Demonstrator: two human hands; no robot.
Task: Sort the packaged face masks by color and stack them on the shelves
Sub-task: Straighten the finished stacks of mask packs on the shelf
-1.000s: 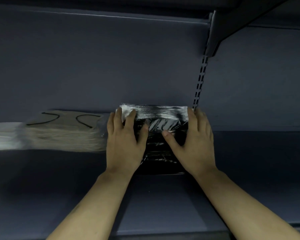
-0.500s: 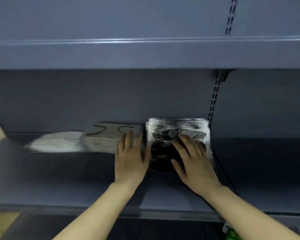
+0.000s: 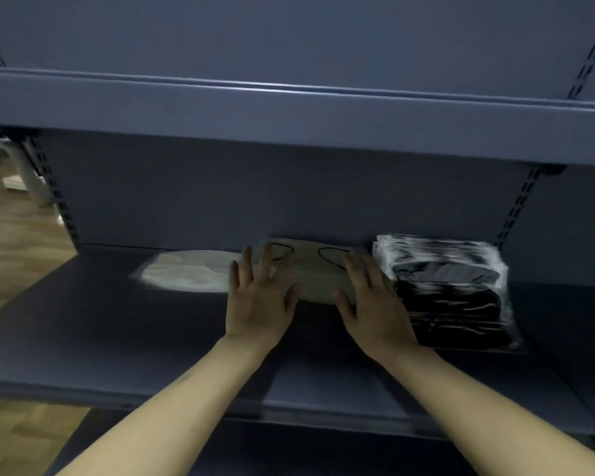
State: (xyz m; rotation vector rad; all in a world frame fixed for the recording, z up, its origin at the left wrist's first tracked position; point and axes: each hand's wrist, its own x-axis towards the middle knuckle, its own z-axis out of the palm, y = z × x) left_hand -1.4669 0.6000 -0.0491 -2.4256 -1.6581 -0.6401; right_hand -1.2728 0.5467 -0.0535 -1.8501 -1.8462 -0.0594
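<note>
Beige mask stack [image 3: 318,274] at the shelf's [image 3: 100,321] back edge, long axis along that edge, between left hand [image 3: 258,304] and right hand [image 3: 375,309], fingers straight, flanking its ends, gripping nothing, black stack [image 3: 450,293] just right, white stack [image 3: 189,271] left.

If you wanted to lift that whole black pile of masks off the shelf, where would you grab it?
Probably by its two short sides, coming from the open front of the shelf. The black mask stack is loose, slippery packets, so squeezing both sides keeps them together. The beige stack crowds its left side.
</note>
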